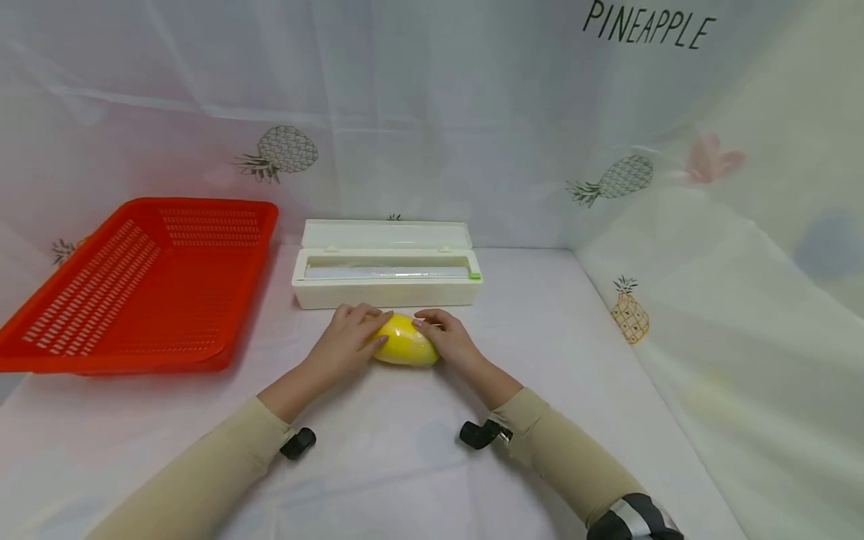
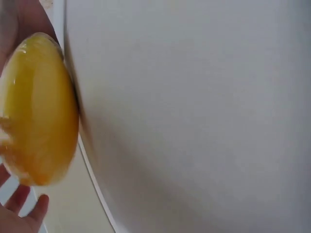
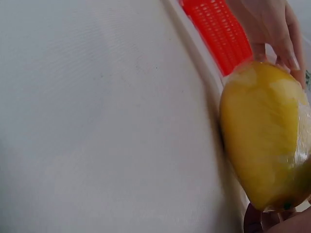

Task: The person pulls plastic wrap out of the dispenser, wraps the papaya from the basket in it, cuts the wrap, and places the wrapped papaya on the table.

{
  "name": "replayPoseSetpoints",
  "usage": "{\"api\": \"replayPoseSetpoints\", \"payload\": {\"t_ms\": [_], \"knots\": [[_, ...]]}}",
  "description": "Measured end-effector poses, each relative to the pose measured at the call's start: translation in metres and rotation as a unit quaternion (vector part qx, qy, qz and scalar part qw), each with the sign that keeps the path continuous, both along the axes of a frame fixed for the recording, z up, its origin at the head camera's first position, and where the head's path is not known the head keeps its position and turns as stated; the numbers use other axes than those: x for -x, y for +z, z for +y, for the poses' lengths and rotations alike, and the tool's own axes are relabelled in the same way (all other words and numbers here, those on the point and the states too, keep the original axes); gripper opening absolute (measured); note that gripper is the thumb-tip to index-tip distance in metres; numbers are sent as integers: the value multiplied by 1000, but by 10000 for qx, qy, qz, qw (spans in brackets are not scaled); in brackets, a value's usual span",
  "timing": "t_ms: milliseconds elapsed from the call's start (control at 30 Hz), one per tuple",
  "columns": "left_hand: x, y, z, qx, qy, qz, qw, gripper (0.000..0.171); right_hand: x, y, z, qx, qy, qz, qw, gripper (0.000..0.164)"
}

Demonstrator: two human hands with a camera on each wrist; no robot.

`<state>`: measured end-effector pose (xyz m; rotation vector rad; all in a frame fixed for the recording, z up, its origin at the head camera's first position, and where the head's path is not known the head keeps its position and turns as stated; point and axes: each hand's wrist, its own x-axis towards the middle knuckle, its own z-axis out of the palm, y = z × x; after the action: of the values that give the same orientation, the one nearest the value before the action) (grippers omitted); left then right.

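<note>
A yellow mango [image 1: 406, 342] in clear plastic film lies across the white table, between both hands. My left hand [image 1: 346, 335] holds its left end, thumb on the near side and fingers on the far side. My right hand [image 1: 451, 341] grips the other end with bent fingers. In the right wrist view, loose film shows on the side of the mango [image 3: 262, 131]. Just behind it stands a white cling film dispenser [image 1: 388, 292] with its lid raised and a roll of film inside.
A red plastic basket [image 1: 182, 300] with slotted sides stands at the left. Behind the dispenser hangs a white cloth [image 1: 432, 112] printed with pineapples. A similar cloth [image 1: 742, 360] borders the right side of the table.
</note>
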<state>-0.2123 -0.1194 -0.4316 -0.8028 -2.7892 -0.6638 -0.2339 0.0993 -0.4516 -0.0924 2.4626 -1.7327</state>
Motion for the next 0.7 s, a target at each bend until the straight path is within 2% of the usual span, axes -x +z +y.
{"api": "replayPoseSetpoints", "payload": {"t_ms": [100, 133, 200, 300, 367, 533, 700], "knots": [[-1, 0, -8, -183, -212, 135, 9995, 37, -3, 7, -1, 291, 45, -39, 9996, 31], [-2, 1, -10, -278, -271, 119, 9992, 35, -6, 13, -1, 382, 79, -88, 9992, 33], [-1, 1, -13, -541, -402, 73, 9977, 32, -7, 14, -2, 502, 95, -110, 9986, 32], [-2, 2, -16, -896, -470, -92, 9948, 29, -9, 13, -3, 652, 47, -240, 9976, 29], [-2, 3, -16, -1104, -461, -190, 9926, 28, -5, 3, -2, 695, -34, -237, 9973, 28], [-6, 6, -17, -1634, -218, -655, 9841, 26, -6, 2, -2, 622, 116, -422, 9971, 42], [-8, 7, -20, -1897, 257, -1596, 9684, 35, -9, 5, 2, 336, 291, -707, 9965, 50]]}}
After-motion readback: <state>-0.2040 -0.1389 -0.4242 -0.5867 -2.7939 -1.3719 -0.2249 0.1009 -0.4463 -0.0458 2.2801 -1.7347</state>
